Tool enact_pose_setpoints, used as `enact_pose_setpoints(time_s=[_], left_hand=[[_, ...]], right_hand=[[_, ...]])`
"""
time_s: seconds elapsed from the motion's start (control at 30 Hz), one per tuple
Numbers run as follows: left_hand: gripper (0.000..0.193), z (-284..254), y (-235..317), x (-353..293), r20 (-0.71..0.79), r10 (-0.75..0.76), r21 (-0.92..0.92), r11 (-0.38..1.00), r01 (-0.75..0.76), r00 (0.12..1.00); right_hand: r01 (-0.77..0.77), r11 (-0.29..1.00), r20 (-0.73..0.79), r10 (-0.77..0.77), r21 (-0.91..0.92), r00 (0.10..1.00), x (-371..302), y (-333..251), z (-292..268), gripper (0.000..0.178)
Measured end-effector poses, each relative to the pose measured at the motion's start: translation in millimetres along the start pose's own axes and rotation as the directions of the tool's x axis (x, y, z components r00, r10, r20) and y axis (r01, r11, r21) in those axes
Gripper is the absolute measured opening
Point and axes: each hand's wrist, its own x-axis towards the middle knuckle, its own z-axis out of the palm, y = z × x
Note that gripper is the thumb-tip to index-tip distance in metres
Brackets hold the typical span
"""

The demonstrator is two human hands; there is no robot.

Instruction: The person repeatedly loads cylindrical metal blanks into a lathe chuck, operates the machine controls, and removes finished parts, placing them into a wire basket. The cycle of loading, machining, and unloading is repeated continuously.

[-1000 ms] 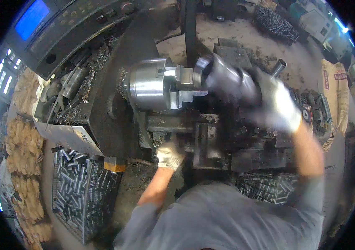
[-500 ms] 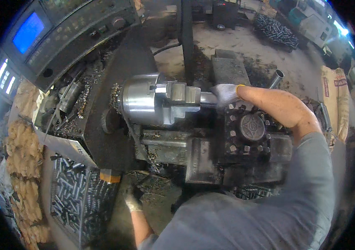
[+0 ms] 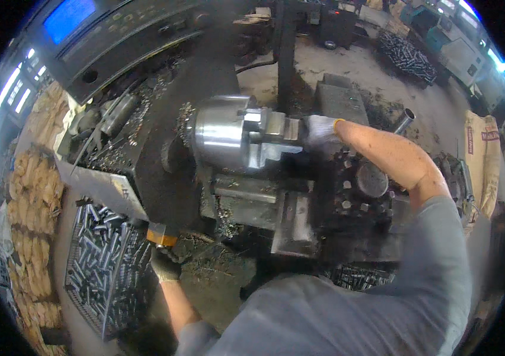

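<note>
Workshop floor [image 3: 341,62], strewn in places with dark debris, is visible beyond the chuck [image 3: 220,127]. The chuck, a polished metal cylinder with stepped jaws directed to the right, is mounted on the right side of a dark headstock [image 3: 169,163]. A control panel [image 3: 128,38] with a lit blue screen [image 3: 69,19] is located above and to the left of the chuck. Metal chips [image 3: 225,222] are scattered below it.

The right hand [image 3: 322,130], covered by a white glove, is positioned immediately right of the chuck, at the outer end of the jaws. Its fingers are curled; whether a workpiece is grasped cannot be told, as the contact area is blurred and partly covered. The left hand [image 3: 166,265], also gloved, is placed below and to the left of the chuck, directly under an orange block [image 3: 162,238]. Contact with the block cannot be confirmed, and the state of the left fingers cannot be determined.

A tool turret [image 3: 356,199] studded with bolt heads is situated below and to the right of the chuck. A tilted metal tube [image 3: 405,121] is seen farther right. A wire basket [image 3: 113,285] filled with metal cylinders [image 3: 95,249] is located below and to the left of the chuck. A printed sack [image 3: 480,160] is set well apart, at far right.
</note>
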Motion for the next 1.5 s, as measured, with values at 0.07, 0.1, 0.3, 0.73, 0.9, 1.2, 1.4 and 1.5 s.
enact_pose_setpoints(time_s=[0.07,0.1,0.3,0.73,0.9,1.2,1.4,1.5], left_hand=[[0.027,-5,3,5,0.028,-0.041,-0.006,0.999,0.041,0.999],[0.026,-6,3,8,0.001,-0.061,-0.009,0.998,0.061,0.998],[0.034,1,-2,10,-0.161,0.335,0.484,0.846,-0.222,0.928],[0.053,410,83,-40,0.799,0.601,0.426,-0.541,-0.725,0.022],[0.09,549,138,28,0.7,0.466,0.696,-0.616,-0.369,0.541],[0.032,352,-18,-80,0.886,0.414,0.407,-0.482,-0.776,0.208],[0.035,-51,-165,-195,-0.081,0.161,0.997,0.008,0.081,0.984],[0.038,-266,-224,-342,-0.616,0.207,0.787,0.2,0.583,0.76]], right_hand=[[0.193,0.974,-0.077,-0.184,0.118,0.98,10,-5,7,0.065],[0.18,0.967,-0.085,-0.167,0.18,0.982,13,-6,9,0.07],[0.045,0.999,-0.051,-0.046,-0.009,0.998,-36,-30,-12,0.079],[0.477,0.79,-0.666,-0.12,0.385,0.736,-290,-112,136,0.038],[0.358,0.753,-0.436,-0.105,0.553,0.894,-277,-104,188,0.045],[0.542,0.737,-0.394,-0.394,0.405,0.83,-257,-81,237,0.037],[0.542,0.809,-0.209,-0.504,0.226,0.838,-209,-119,314,0.028],[0.419,0.884,0.013,-0.43,0.209,0.902,-196,-145,391,0.025]])
